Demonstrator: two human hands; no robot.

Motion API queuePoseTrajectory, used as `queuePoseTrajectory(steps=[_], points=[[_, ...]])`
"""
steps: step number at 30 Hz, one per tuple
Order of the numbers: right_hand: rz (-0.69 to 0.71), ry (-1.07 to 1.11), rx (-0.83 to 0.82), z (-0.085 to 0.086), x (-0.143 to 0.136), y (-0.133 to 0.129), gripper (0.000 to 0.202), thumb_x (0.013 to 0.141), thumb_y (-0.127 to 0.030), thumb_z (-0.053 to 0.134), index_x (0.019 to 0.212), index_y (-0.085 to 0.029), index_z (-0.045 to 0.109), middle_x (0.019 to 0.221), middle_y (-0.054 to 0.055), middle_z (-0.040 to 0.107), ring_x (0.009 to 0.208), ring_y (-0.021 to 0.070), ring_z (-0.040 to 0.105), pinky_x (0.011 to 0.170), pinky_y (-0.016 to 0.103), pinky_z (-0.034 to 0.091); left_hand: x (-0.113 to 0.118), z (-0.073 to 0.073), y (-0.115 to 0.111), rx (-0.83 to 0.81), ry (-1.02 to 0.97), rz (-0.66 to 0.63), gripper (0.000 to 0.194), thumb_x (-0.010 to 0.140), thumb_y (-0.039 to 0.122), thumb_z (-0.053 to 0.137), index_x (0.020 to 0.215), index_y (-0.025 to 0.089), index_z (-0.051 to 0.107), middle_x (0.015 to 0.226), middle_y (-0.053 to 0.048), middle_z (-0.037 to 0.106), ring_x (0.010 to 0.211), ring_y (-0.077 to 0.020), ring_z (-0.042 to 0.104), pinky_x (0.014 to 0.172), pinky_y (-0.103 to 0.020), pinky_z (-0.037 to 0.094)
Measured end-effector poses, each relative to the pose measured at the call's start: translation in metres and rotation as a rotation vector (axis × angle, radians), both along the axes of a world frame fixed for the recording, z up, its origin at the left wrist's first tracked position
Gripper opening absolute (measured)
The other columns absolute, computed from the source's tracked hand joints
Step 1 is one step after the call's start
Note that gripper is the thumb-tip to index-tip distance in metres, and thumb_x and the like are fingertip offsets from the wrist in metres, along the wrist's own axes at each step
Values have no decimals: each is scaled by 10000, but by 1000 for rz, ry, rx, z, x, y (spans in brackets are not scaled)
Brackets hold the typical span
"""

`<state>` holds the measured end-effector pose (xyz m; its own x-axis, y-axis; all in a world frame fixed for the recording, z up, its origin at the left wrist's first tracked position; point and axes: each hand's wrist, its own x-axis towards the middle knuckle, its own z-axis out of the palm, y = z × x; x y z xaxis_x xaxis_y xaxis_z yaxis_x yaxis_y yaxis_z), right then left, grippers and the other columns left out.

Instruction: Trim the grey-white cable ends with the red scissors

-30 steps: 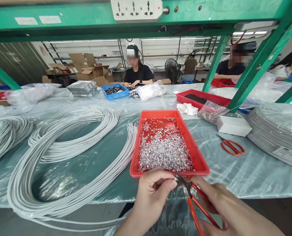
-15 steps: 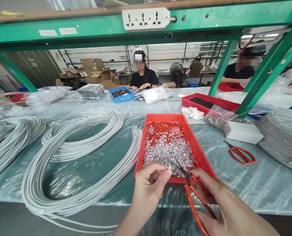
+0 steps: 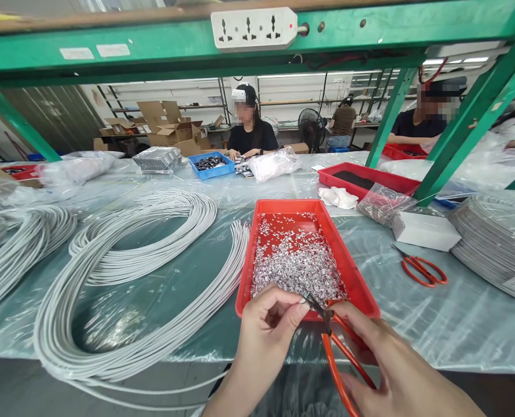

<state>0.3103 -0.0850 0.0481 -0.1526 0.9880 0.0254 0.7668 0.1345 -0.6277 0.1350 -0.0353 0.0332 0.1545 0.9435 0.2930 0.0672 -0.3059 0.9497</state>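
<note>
My left hand point(image 3: 269, 324) is pinched, thumb against forefinger, over the near edge of the red tray point(image 3: 361, 289). Between the fingertips is a small cable end, mostly hidden, with a bit of green wire showing. Orange-handled scissors point(image 3: 342, 370) are in my right hand point(image 3: 387, 353), fingers around the grips. Their dark blades point up and left and meet the cable end at my left fingertips; whether they touch it I cannot make out. Under the blades, many small shiny silver pieces point(image 3: 298, 260) lie in the tray.
Coiled grey-white cables point(image 3: 58, 324) lie left of the tray. On the right are a second pair of scissors point(image 3: 420, 269), a white box point(image 3: 425, 230) and more coiled cable point(image 3: 496, 243). A green frame point(image 3: 153, 52) with a power strip point(image 3: 254, 29) spans overhead. A person point(image 3: 253, 133) sits opposite.
The scissors have moved slightly left, and their blade tips are now at the cable end in my left fingertips. The whole view has shifted a little.
</note>
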Motion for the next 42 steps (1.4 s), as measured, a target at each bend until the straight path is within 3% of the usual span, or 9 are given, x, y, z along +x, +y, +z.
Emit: queuePoseTrajectory(steps=[6,13,17,19,21,26,30,37,42], points=[[-13,75,-144,5,-3,-1,436,666,-336,459,1084,-228,525,1041,91,560,807,194,573,770,379,485,2,-5,1,-5,-7,6,190,787,287,600,670,141,562,588,36,408,494,-55,359,467,-182,299],[60,223,-186,-10,-2,-3,506,741,-326,470,1238,-256,409,993,51,558,789,154,549,741,300,483,3,-7,0,129,-18,70,130,773,192,615,661,142,573,620,25,449,540,-64,418,495,-174,331],[10,435,26,-22,5,9,338,858,-404,446,1167,-274,410,839,9,552,709,108,531,662,196,481,0,-7,-1,267,-12,116,86,751,144,631,671,149,600,611,27,460,539,-63,436,497,-167,338],[-90,564,199,-23,9,16,278,882,-391,444,1131,-274,409,732,-19,521,620,77,507,572,129,455,-1,-8,0,267,-18,133,90,750,148,633,669,149,593,604,31,449,535,-62,425,496,-167,336],[-161,627,247,-23,9,16,302,871,-380,469,1146,-269,416,671,-33,490,546,64,476,527,111,441,-2,-8,1,231,-12,151,98,757,157,627,669,147,584,608,31,443,534,-63,416,495,-169,333],[-79,420,187,-34,4,0,620,713,-336,582,1294,-268,378,1011,63,560,872,174,588,769,236,514,0,-6,2,237,1,172,96,760,157,619,670,145,591,609,26,454,529,-69,425,484,-178,333],[124,201,149,-38,5,-3,769,586,-330,665,1298,-238,392,995,105,599,727,199,622,614,249,560,2,-4,-1,299,34,228,87,763,139,618,678,148,599,611,30,448,517,-61,419,465,-173,323],[108,83,31,-21,-2,1,683,586,-257,590,1248,-225,424,1163,119,555,946,241,605,748,307,559,0,-3,-2,539,175,276,100,754,59,611,718,149,588,629,33,457,534,-48,445,479,-144,356],[36,84,-51,-6,-8,-1,656,581,-260,577,1223,-212,453,1051,97,598,890,229,606,746,324,551,-2,-6,-2,583,190,285,120,748,29,607,748,147,586,636,32,449,560,-55,445,503,-160,358]])
